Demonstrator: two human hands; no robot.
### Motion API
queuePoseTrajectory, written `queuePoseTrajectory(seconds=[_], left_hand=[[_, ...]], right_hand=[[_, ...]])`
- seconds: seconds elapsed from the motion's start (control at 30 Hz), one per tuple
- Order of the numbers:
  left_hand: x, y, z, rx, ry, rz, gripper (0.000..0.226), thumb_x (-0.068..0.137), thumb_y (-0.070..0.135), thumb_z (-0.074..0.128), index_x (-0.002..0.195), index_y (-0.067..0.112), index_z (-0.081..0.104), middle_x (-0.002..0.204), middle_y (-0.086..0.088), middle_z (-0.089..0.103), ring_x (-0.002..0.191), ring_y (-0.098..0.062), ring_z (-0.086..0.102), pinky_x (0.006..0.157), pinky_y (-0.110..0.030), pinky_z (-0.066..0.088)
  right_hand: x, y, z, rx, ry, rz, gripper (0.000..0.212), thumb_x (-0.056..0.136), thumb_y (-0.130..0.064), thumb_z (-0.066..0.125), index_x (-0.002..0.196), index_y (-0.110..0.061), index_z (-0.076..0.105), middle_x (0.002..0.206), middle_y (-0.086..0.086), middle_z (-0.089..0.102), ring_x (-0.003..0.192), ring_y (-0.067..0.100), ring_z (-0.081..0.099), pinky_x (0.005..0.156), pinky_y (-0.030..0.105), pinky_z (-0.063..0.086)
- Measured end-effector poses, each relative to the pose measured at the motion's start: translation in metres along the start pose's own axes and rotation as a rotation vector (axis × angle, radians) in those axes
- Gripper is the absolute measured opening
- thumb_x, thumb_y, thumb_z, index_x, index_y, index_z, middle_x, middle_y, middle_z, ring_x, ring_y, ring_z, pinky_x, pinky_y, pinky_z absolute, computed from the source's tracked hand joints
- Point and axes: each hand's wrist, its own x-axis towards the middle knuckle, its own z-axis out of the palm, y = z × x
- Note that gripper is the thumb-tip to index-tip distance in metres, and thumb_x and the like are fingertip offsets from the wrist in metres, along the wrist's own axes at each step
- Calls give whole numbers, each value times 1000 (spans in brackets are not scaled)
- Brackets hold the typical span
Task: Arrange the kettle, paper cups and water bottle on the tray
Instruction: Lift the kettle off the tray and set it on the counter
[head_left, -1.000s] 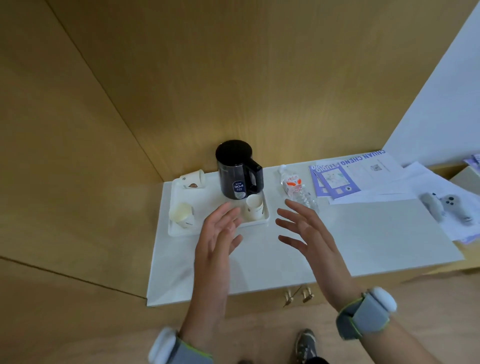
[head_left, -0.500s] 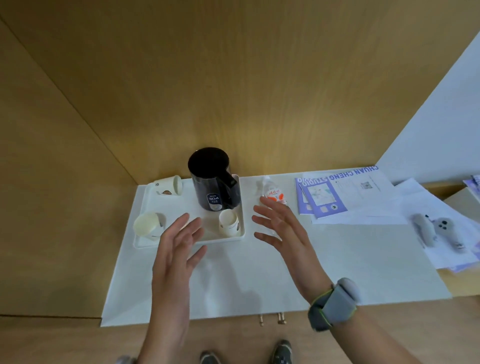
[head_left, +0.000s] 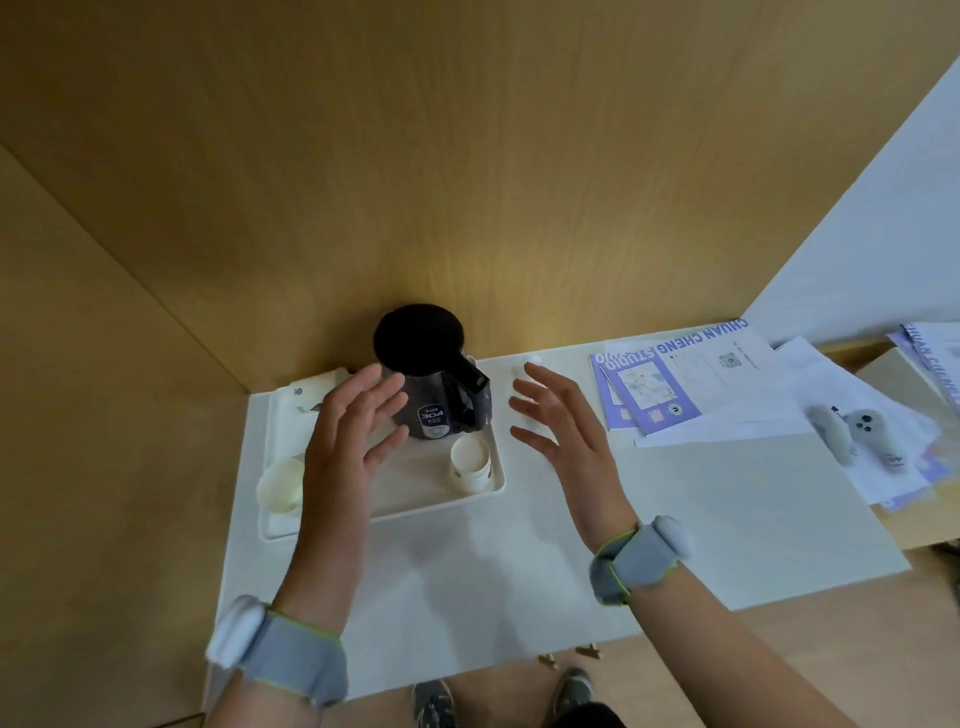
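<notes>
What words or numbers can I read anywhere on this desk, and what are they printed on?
"304": on the front label of the black kettle; the small lines around it are too blurred to read.
"CHUAN CHENG": in purple along the edge of the white sheet.
"STUDIO": on the top band of the purple leaflet, upside down from here.
The small print and the square code on the papers are too small to read.

Tan wood-panel walls (head_left: 467, 156), white countertop (head_left: 727, 519), pale wall at right (head_left: 883, 234), wooden floor (head_left: 504, 696) below, warm glow on back panel
</notes>
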Motion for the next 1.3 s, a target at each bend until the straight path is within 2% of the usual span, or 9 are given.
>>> queuePoseTrajectory(seconds=[0.2,0.3,0.37,0.5,0.83,0.97,1.1,1.23,1.3], left_hand=[[39,-9,-9,21,41,3,33,110,31,42,138,26,60,134,5,72,129,-11,65,112,-47,49],[57,-13,-4,34,80,-18,32,110,29,44,137,24,60,134,5,71,128,-10,65,113,-46,50],[66,-17,-1,30,101,-22,33,109,30,46,138,23,60,135,4,71,128,-9,65,113,-45,50],[94,-24,-2,36,156,-45,33,109,31,48,136,18,61,135,2,70,125,-7,66,113,-47,50],[132,-47,-5,58,161,-47,32,109,30,48,135,18,62,137,2,68,132,-9,61,116,-44,48],[145,-56,-6,66,140,-70,33,111,28,46,139,19,61,142,1,63,136,-11,57,117,-44,47],[157,-58,0,71,114,-108,37,111,31,44,144,20,58,141,7,62,134,-7,57,119,-43,44],[163,-61,4,122,119,-128,53,95,59,53,139,31,64,139,12,66,133,-4,58,121,-45,41],[163,-65,6,139,140,-145,52,83,72,54,127,48,68,139,16,66,135,-6,56,121,-45,40]], right_hand=[[38,15,14,-25,26,-1,30,109,-26,52,136,-22,63,133,2,70,124,16,67,105,42,55],[56,25,14,-52,20,6,31,104,-33,55,131,-24,66,129,4,71,123,18,67,102,40,57],[62,32,12,-70,13,7,33,101,-36,54,129,-24,67,129,3,71,123,19,67,103,42,57],[75,45,10,-99,0,-45,24,108,-26,51,122,-22,70,125,-4,72,124,19,66,105,48,54],[97,62,16,-138,4,-6,35,98,-44,53,116,-22,73,118,-3,74,118,19,68,107,53,52],[100,71,22,-161,-20,31,30,100,-38,53,114,-21,74,113,-7,76,114,15,69,105,42,53],[105,80,27,-188,-23,48,23,103,-29,55,107,-15,73,99,-8,76,98,9,69,90,31,54],[109,81,29,-224,-42,41,36,101,-39,46,102,-13,71,95,0,73,93,16,67,84,23,51],[109,82,30,-253,-49,30,37,106,-35,43,102,-10,70,91,1,70,91,18,65,80,17,49]])
